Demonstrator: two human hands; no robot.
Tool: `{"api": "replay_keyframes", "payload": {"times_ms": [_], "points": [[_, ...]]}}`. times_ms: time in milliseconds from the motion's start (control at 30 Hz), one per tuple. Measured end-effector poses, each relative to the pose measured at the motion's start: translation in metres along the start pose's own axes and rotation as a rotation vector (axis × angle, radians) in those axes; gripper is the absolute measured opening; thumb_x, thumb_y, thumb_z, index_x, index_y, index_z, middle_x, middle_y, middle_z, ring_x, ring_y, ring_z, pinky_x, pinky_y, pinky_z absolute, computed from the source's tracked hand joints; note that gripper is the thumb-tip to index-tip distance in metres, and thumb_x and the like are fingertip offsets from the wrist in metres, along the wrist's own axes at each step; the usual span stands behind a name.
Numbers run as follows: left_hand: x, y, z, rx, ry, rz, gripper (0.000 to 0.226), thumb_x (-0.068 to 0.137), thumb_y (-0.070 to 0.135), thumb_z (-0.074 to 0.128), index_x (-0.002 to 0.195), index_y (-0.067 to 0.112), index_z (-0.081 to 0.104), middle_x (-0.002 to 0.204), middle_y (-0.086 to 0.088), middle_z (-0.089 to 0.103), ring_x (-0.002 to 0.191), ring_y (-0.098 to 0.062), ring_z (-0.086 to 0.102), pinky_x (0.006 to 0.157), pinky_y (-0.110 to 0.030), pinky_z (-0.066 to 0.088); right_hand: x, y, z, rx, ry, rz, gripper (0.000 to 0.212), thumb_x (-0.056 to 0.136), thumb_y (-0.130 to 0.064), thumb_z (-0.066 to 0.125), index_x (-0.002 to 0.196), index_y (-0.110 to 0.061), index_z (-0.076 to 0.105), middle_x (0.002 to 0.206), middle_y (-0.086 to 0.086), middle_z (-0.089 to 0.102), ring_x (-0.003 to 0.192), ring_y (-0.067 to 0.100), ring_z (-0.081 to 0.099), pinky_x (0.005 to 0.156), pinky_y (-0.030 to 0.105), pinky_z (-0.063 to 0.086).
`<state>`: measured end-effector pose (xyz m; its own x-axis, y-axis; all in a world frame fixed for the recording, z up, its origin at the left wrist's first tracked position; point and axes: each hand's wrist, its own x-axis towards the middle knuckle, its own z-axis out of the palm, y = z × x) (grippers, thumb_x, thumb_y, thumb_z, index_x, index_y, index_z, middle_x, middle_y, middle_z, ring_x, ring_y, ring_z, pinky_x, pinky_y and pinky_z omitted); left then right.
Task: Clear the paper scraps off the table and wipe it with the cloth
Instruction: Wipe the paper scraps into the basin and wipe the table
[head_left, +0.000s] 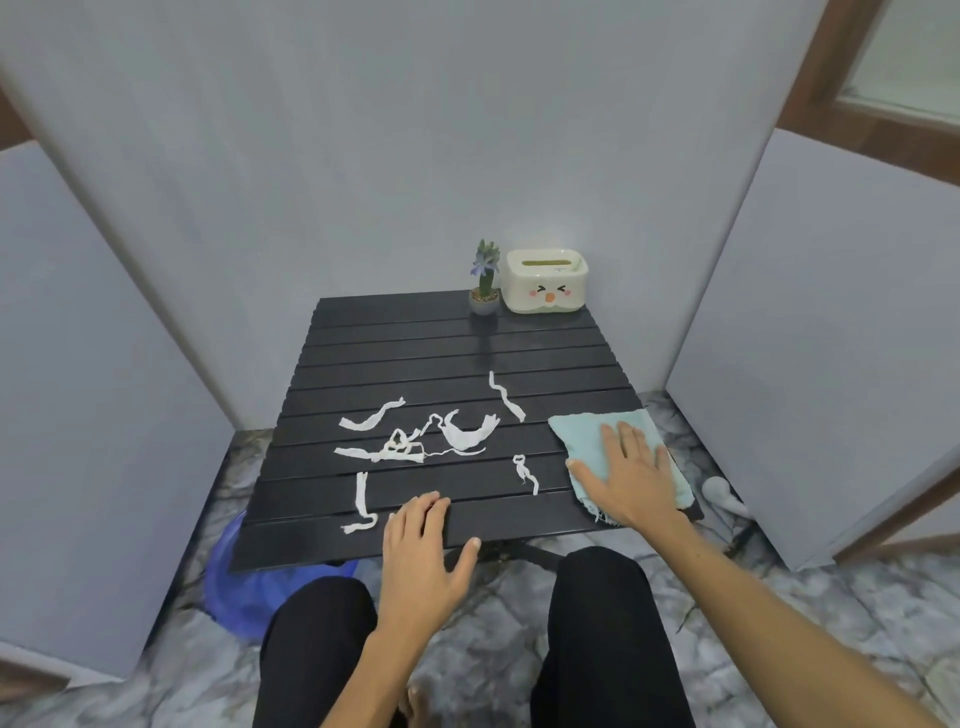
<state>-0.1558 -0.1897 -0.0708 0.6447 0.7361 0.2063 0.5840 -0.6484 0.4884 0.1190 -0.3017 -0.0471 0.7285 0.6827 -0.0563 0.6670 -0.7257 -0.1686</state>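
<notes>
**Hands at a scrap-strewn desk**

You sit at a black slatted desk ringed by grey panels. A blue bin stands on the floor under its near left corner. A light blue cloth lies flat at the desk's right edge; your right hand presses on it, fingers spread, gripping nothing. Your left hand rests open on the near edge, empty. White paper scraps lie scattered mid-desk. A tissue box and small potted plant sit together at the far right corner.

Grey panel walls, marbled floor, wood-framed window.
</notes>
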Motion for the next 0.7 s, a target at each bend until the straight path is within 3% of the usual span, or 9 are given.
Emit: {"api": "replay_keyframes", "payload": {"times_ms": [100,267,367,433,600,700], "points": [[0.001,0.000,0.002,-0.016,0.010,-0.008,0.063,0.087,0.057,0.048,0.133,0.015,0.056,0.140,0.000,0.051,0.132,-0.023,0.041,0.113,-0.047,0.034,0.005,-0.011,0.007,-0.026,-0.036,-0.019,0.086,0.091,-0.072,0.014,0.157,-0.019,0.005,0.166,0.004,0.000,0.151,0.023,-0.005,0.120,0.049,-0.004],[0.002,-0.003,0.007,-0.036,0.038,-0.006,0.062,0.085,0.056,0.050,0.132,0.016,0.055,0.139,0.001,0.050,0.132,-0.021,0.042,0.114,-0.047,0.032,0.010,-0.027,0.016,0.047,0.020,-0.114,0.066,0.100,-0.049,0.021,0.156,-0.015,0.018,0.165,0.005,0.012,0.151,0.024,0.006,0.121,0.046,0.004],[0.003,-0.004,0.011,-0.053,0.062,-0.010,0.060,0.084,0.055,0.051,0.130,0.016,0.056,0.137,0.002,0.050,0.131,-0.022,0.042,0.113,-0.048,0.032,0.010,-0.035,0.020,0.083,0.062,-0.183,0.081,0.088,-0.052,0.001,0.154,-0.012,0.026,0.162,0.007,0.022,0.150,0.026,0.015,0.121,0.045,0.010],[0.004,-0.002,0.012,-0.060,0.074,-0.017,0.060,0.083,0.054,0.052,0.129,0.016,0.057,0.136,0.001,0.051,0.130,-0.022,0.043,0.113,-0.049,0.032,0.012,-0.038,0.023,0.118,0.067,-0.204,0.086,0.084,-0.053,-0.002,0.152,-0.010,0.029,0.161,0.008,0.025,0.149,0.026,0.018,0.120,0.043,0.010],[0.005,0.000,0.011,-0.088,0.085,-0.026,0.059,0.082,0.053,0.053,0.127,0.015,0.057,0.135,0.000,0.052,0.129,-0.021,0.044,0.113,-0.048,0.032,0.010,-0.049,0.030,0.248,0.068,-0.231,0.061,0.097,-0.040,0.024,0.148,-0.007,0.039,0.157,0.012,0.034,0.147,0.027,0.025,0.120,0.040,0.012],[0.005,0.001,0.009,-0.084,0.081,-0.032,0.060,0.081,0.052,0.054,0.127,0.013,0.057,0.134,-0.001,0.052,0.128,-0.022,0.044,0.112,-0.048,0.032,0.007,-0.056,0.033,0.279,0.068,-0.268,0.059,0.098,-0.039,0.028,0.145,-0.008,0.043,0.154,0.012,0.039,0.146,0.026,0.028,0.120,0.038,0.014]]}}
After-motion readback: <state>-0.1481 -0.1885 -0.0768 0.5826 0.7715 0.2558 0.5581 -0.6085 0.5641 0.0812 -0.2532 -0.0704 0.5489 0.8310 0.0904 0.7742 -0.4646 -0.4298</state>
